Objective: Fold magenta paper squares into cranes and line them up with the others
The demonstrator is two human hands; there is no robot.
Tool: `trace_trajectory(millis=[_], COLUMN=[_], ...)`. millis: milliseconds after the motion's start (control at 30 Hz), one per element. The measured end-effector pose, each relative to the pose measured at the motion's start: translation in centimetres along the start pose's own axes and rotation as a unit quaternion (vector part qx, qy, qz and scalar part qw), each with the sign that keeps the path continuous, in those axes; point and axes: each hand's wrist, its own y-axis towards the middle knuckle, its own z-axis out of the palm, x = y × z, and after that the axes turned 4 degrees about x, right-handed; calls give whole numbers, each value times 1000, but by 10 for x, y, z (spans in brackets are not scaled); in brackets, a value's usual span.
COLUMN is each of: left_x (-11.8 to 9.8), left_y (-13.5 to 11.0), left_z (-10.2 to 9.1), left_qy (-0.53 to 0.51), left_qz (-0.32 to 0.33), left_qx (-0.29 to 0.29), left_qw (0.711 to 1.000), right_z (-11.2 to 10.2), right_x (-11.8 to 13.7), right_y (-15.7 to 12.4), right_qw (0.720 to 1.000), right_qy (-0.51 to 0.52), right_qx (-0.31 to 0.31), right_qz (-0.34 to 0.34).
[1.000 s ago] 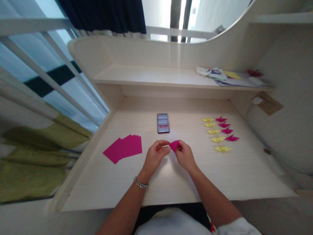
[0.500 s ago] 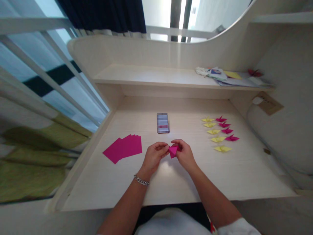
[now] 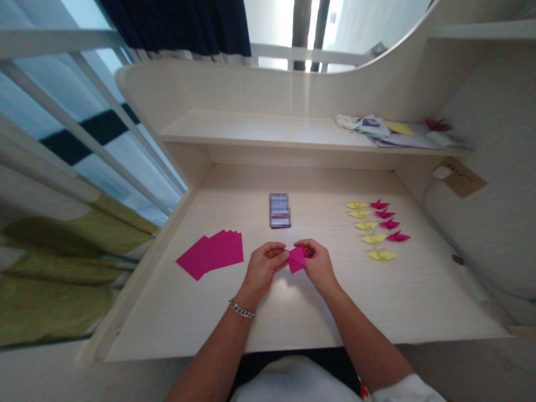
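Note:
Both hands meet over the middle of the pale wooden desk [image 3: 293, 318]. Between them is a small folded piece of magenta paper [image 3: 297, 259]. My left hand [image 3: 264, 267], with a metal bracelet at the wrist, pinches its left edge with curled fingers. My right hand [image 3: 317, 265] grips its right side, thumb and fingers closed on the paper. A fanned stack of magenta paper squares [image 3: 211, 254] lies to the left of my hands. A phone [image 3: 280, 210] lies just beyond them.
At the right of the desk stand two rows of finished folded cranes, yellow ones [image 3: 368, 226] and magenta ones [image 3: 387, 219]. The shelf [image 3: 268, 131] above carries papers and clutter [image 3: 389, 131] at its right end. A white railing [image 3: 84, 139] runs along the left.
The folded paper has turned in my fingers from a flat triangle pointing down to a more squared flap, and both hands have shifted slightly lower and closer together.

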Motion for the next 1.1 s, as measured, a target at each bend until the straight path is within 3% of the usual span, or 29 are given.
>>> trace_trajectory(millis=[200,367,500,667,867,1100], left_x=[5,11,17,17,5,4], left_y=[1,4,4,-1,-6,-6], left_z=[1,1,3,4,6,11], left_qy=[10,13,25,44,97,118], left_qz=[14,86,140,134,56,88], left_qx=[-21,-87,-125,-85,17,-26], left_qw=[1000,992,982,986,994,989], right_z=[1,5,7,4,-1,-5], right_x=[0,5,5,4,15,19], right_y=[-1,-6,-8,-5,-5,-4], right_qw=[999,984,986,992,994,998], right_qy=[44,167,159,104,103,4], right_qx=[-24,-33,-48,-63,14,-14], right_qz=[17,47,15,-18,-25,-60])
